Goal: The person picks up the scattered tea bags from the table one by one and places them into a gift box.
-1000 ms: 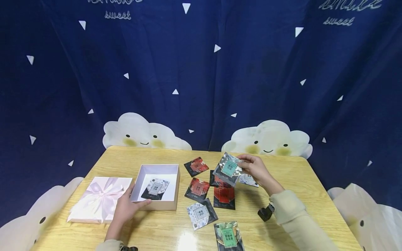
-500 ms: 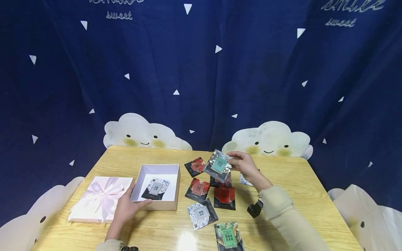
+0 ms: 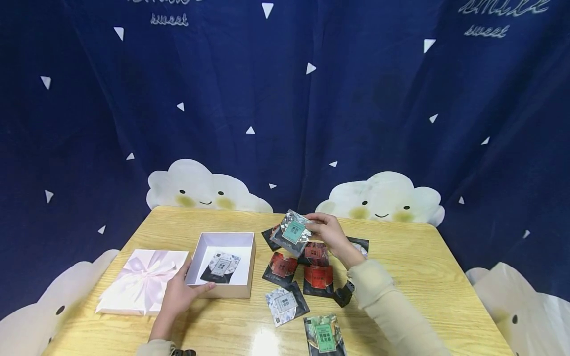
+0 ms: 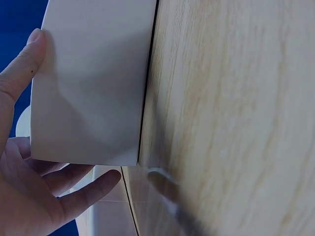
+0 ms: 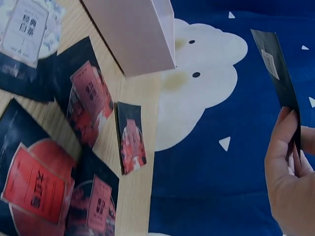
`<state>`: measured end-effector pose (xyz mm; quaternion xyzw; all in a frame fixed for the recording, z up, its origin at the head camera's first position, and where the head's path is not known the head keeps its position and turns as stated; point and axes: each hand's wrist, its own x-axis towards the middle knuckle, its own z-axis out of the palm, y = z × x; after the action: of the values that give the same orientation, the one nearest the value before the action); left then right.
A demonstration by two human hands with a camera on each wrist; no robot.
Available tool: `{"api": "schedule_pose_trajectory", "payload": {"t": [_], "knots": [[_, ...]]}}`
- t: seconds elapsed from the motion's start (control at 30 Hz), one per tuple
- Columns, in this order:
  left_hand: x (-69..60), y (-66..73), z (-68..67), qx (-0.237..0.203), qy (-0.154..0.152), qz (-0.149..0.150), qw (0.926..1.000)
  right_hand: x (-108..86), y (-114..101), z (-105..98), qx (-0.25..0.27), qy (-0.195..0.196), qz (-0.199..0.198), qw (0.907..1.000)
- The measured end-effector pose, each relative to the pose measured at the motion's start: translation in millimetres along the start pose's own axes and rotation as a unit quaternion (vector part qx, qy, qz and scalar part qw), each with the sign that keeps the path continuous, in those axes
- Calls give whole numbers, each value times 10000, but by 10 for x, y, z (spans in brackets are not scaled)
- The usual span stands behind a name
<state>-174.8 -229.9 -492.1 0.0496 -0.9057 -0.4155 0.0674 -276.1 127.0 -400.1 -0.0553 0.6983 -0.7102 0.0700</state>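
Note:
In the head view my right hand (image 3: 329,235) pinches a dark tea packet (image 3: 294,232) with a green label by its right edge, above the table. The right wrist view shows this tea packet (image 5: 278,73) nearly edge-on between thumb and fingers. My left hand (image 3: 178,291) holds the near left corner of a lidless white box (image 3: 252,267). Its thumb lies along the front rim and its fingers are on the left side, as the left wrist view shows beside the box's wall (image 4: 93,88). Inside the box lies one white-and-black tea packet (image 3: 221,267).
A pale lid with a ribbon bow (image 3: 144,277) lies left of the box. To its right are several red tea packets (image 3: 318,278), a white-and-black packet (image 3: 285,302) and a green-labelled packet (image 3: 325,336). Another packet (image 3: 358,244) is partly behind the right wrist. A blue curtain (image 3: 285,99) hangs behind.
My right hand has carried the green-labelled tea packet leftward, toward the box, and it now partly covers the rearmost red packet. The left hand stays on the box.

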Motion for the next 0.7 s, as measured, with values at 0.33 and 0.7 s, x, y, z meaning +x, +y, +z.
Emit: {"api": "schedule_pose_trajectory", "payload": {"t": [0.33,0.7], "knots": [[-29,-16,27,55,312,240,9992,74,64,258,-126,-85,9,9999],[6,-28,17,47,104,99,9999,125,145,539,112,-259,2,9996]]}}
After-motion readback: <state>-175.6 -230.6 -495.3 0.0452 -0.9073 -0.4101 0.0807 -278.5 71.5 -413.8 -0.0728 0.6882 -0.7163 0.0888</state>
